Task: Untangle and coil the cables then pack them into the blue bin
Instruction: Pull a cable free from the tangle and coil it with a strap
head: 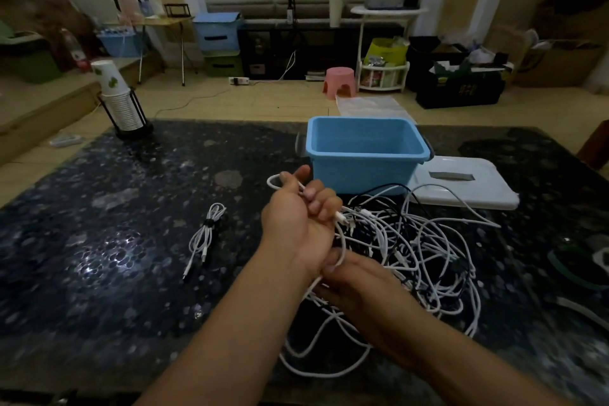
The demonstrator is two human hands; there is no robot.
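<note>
A tangled heap of white and black cables [418,241] lies on the dark speckled table [131,208], just in front of the blue bin [365,155]. My left hand [303,211] is raised with its fingers curled round a white cable [342,242] that loops over its thumb and runs down past the wrist. My right hand [359,280] sits just below the left wrist and pinches the same cable where it leaves the heap. One coiled and tied white cable [206,234] lies apart on the table to the left.
The bin's white lid [461,188] lies flat to the right of the bin. A stack of paper cups in a black wire stand [120,99] stands at the table's far left corner. Beyond the table are a pink stool [339,82], boxes and shelves.
</note>
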